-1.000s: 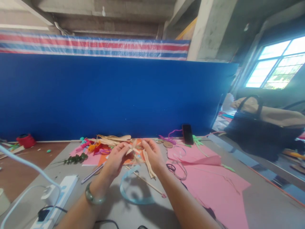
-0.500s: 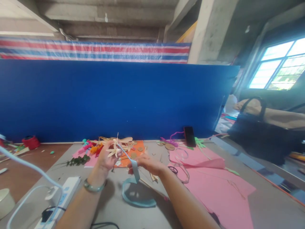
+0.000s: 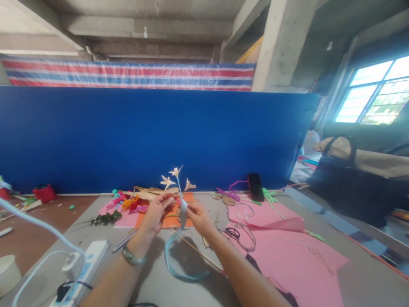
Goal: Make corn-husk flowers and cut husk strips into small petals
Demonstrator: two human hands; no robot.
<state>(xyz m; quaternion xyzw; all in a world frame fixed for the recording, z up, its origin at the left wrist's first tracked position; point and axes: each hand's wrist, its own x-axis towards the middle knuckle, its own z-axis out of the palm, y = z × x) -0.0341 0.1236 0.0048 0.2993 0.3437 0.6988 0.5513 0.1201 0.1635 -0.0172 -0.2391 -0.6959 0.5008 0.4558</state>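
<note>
the left hand (image 3: pixel 157 212) and right hand (image 3: pixel 197 216) meet over the middle of the grey counter (image 3: pixel 150 279). the left hand's fingers are pinched on the stem of a pale flower sprig (image 3: pixel 176 175), which stands upright at their 12 o'clock. the right hand's fingers are closed on a blue ribbon (image 3: pixel 174 261) that hangs toward 6 o'clock and loops on the counter. pink paper (image 3: pixel 287 251) lies at 3 o'clock and a power strip (image 3: pixel 86 260) at 8 o'clock.

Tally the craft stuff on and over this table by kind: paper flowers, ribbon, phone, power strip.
Cream paper flowers: 3
Light blue ribbon: 1
Black phone: 1
White power strip: 1
Total: 6
</note>
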